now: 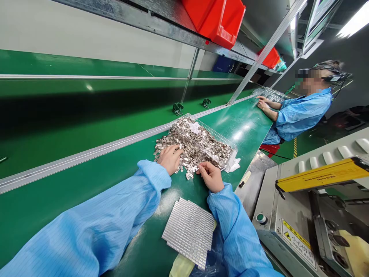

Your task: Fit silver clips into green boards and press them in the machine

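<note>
A heap of small shiny metal pieces (198,144) spills from a clear plastic tray (227,144) onto the green bench (121,169). My left hand (170,157) rests knuckles-up on the near left edge of the heap, fingers curled into the pieces. My right hand (211,176) sits at the heap's near edge, fingers pinched together over a few pieces; what it holds is too small to name. Between my blue sleeves lies a silver grid tray (190,231) filled with neat rows of the pieces.
A grey machine (302,215) with a yellow guard bar (323,175) stands at my right. Another person in blue (302,111) works further down the bench. Red bins (219,19) sit on an overhead shelf. A metal rail (86,154) runs along the bench.
</note>
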Tool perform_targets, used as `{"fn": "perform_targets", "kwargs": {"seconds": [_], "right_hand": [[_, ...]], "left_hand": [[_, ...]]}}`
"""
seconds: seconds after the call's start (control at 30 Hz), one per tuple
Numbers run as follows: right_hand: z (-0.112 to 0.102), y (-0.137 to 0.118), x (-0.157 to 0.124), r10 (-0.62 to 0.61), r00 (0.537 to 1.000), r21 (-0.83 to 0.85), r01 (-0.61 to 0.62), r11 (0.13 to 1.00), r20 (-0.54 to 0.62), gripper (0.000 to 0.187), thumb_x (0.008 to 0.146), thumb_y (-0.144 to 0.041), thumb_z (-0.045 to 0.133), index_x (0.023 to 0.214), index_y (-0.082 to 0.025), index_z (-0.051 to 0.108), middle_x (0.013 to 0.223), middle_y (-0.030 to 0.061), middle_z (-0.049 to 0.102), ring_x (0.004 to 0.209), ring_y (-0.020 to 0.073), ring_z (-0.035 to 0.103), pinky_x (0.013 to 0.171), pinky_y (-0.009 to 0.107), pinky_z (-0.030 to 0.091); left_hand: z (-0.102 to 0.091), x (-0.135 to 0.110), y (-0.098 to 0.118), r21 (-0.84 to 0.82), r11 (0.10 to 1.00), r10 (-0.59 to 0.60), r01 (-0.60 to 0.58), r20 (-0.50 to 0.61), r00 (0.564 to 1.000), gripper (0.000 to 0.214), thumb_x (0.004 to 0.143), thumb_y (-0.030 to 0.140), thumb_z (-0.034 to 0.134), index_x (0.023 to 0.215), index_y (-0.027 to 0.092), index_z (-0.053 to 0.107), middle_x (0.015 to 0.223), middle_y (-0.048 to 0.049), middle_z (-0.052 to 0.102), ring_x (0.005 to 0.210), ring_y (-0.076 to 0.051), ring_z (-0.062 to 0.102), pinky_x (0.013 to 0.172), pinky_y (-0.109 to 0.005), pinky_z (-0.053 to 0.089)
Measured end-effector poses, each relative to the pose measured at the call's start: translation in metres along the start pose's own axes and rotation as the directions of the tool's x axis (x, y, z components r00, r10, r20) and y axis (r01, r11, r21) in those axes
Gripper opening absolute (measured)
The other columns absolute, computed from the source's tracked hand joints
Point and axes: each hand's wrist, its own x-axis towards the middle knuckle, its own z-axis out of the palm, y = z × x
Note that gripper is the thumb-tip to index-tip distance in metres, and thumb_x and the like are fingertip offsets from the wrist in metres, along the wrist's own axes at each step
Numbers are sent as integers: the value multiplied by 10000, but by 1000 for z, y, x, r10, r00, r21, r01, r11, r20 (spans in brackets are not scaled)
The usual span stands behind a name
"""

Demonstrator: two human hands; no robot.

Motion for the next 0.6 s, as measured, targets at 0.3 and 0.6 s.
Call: {"fn": "perform_targets", "kwargs": {"seconds": [0.3,0.6], "right_hand": [[0,-1,0,4,1000,-7,-4,1000,1,352,856,-539,539,814,-193,590,617,34,653,531,158,579,502,264,457],[0,0,0,-5,1000,-10,5,1000,0,330,865,-517,537,816,-195,590,615,33,652,535,159,582,507,267,458]], "left_hand": [[-1,0,1,-4,1000,-2,2,-3,1000,339,891,172,382,1167,220,572,1336,-115,519,1268,-288,432,1004,-502,388],[0,0,1,-1,1000,3,-3,-3,1000,347,889,170,383,1174,228,572,1337,-112,519,1265,-290,434,1005,-510,389]]}}
